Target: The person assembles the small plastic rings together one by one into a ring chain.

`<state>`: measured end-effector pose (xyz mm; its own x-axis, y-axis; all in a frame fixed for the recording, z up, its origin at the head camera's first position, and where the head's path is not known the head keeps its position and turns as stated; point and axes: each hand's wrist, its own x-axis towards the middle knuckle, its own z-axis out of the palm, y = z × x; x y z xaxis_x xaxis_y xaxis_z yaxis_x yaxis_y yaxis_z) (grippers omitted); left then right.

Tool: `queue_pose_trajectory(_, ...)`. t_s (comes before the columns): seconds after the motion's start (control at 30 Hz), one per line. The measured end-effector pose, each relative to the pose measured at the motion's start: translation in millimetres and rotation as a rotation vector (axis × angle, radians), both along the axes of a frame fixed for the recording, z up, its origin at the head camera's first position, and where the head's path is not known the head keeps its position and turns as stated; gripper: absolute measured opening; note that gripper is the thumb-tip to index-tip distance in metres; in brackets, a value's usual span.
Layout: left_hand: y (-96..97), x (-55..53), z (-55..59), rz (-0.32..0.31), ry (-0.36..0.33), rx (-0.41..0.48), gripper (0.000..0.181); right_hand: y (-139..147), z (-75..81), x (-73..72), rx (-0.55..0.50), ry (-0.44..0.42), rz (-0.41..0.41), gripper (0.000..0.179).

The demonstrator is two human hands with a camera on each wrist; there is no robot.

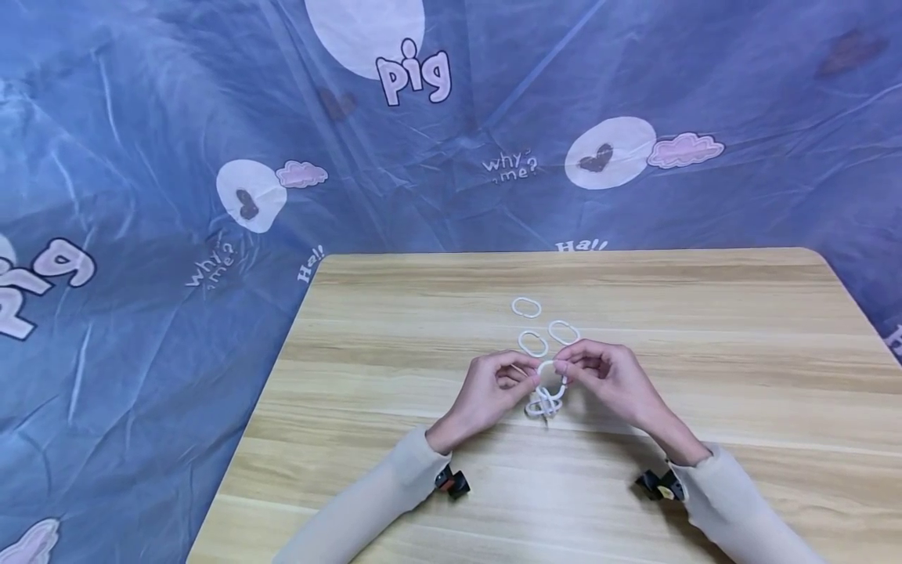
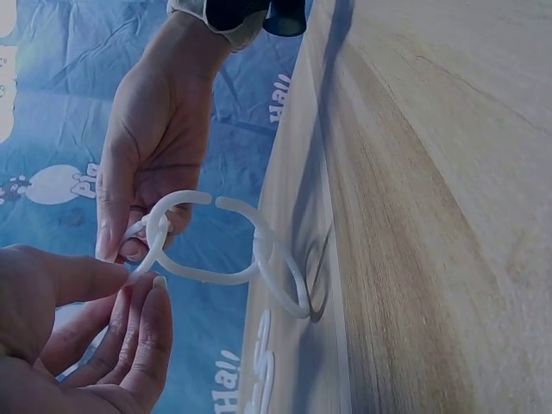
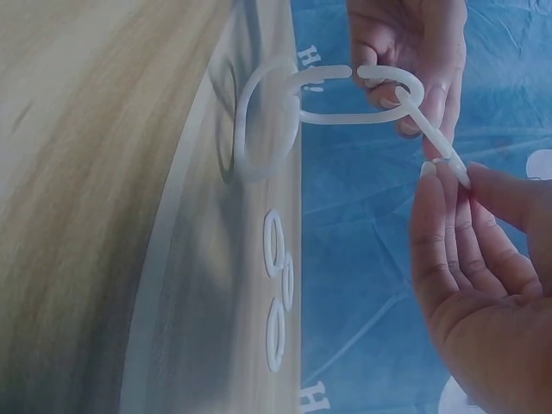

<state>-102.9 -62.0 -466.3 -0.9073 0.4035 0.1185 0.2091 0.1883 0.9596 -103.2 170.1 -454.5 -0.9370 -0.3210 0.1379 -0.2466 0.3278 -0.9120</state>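
Observation:
My left hand and right hand face each other over the table, thumbs and fingertips pinching opposite sides of one white plastic oval split ring. Through it hangs a second split ring, whose narrow gap shows in both wrist views. A third ring is linked to the far side of that second one, close to the tabletop. From the head view the lower rings overlap in a small cluster below my fingers. The fingertips hide part of the pinched ring.
Beyond my hands, three loose white rings lie on the wooden table: one farthest, one at right and one at left. A blue printed cloth hangs behind the table. Black cameras sit at both wrists.

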Motion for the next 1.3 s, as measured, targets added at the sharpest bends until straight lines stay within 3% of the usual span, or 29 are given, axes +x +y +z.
queue_pose_trajectory(0.47, -1.3, -7.1, 1.1, -0.028, 0.001, 0.009, 0.021, 0, -5.2, -6.8, -0.061, 0.002, -0.023, 0.013)
queue_pose_trajectory(0.87, -3.3, -9.8, -1.5, -0.018, -0.003, 0.024, 0.02, 11, -16.2, -31.9, 0.066, 0.005, -0.139, 0.011)
queue_pose_trajectory(1.3, -5.7, -10.8, -5.1, -0.01, -0.024, 0.04, 0.019, 19, -20.8, -59.2, 0.134, 0.007, -0.173, 0.02)
